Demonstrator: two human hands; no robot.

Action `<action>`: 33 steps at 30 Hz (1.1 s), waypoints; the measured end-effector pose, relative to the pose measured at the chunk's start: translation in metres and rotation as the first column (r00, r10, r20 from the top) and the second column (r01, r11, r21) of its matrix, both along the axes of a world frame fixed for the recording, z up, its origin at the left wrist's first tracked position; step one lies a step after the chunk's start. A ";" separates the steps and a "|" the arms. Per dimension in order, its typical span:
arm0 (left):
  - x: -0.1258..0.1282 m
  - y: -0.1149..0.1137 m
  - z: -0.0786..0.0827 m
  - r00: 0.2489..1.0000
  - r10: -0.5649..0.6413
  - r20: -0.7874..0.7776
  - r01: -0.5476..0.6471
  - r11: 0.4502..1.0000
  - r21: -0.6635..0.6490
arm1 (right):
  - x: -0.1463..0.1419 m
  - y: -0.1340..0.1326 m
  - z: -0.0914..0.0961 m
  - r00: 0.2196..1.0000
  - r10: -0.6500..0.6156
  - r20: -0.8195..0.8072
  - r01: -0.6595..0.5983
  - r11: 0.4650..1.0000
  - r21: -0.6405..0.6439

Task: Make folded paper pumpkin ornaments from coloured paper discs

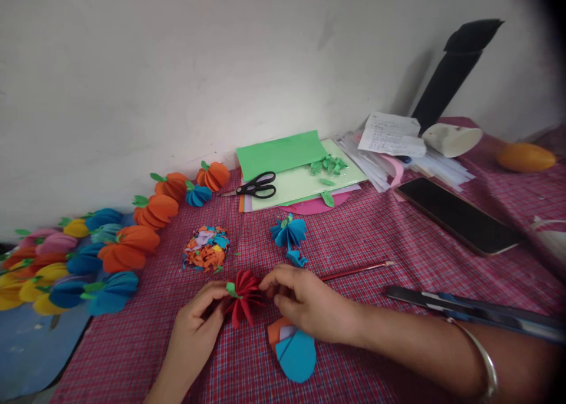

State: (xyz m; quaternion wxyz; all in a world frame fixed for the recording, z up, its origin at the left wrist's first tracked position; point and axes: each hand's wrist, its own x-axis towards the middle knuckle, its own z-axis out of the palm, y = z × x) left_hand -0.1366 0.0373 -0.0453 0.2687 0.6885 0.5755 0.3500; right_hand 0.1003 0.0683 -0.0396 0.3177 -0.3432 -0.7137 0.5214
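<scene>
A red folded-paper pumpkin (244, 298) with a small green leaf (231, 289) sits between my hands above the chequered red cloth (354, 239). My left hand (194, 327) pinches its left side by the leaf. My right hand (305, 302) has its fingers curled onto the pumpkin's right side. Under my right wrist lie folded blue, orange and white paper circles (294, 351). A red pencil (358, 269) lies just beyond my right hand. A blue paper pumpkin (289, 232) and a blue scrap (295, 258) lie farther back.
Several orange, blue, yellow and pink paper pumpkins (132, 248) line the left side. A heap of paper scraps (206, 249), black scissors (255, 186), green paper sheets (292, 162), a phone (457, 215), a ruler (469, 309), a paper cup (451, 138), papers and an orange fruit (525, 156) lie around.
</scene>
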 end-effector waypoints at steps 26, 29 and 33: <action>0.003 0.000 0.002 1.000 0.011 0.014 -0.011 1.000 0.001 | 0.003 -0.008 0.000 0.997 0.077 0.008 -0.078 0.991 0.113; 0.002 0.000 0.001 1.000 0.011 0.009 -0.011 1.000 0.010 | 0.004 -0.010 0.002 0.996 0.086 0.018 -0.088 0.991 0.104; 0.001 0.000 0.000 1.000 0.021 0.002 -0.021 1.000 0.011 | 0.005 -0.011 0.006 0.996 0.085 0.026 -0.088 0.990 0.109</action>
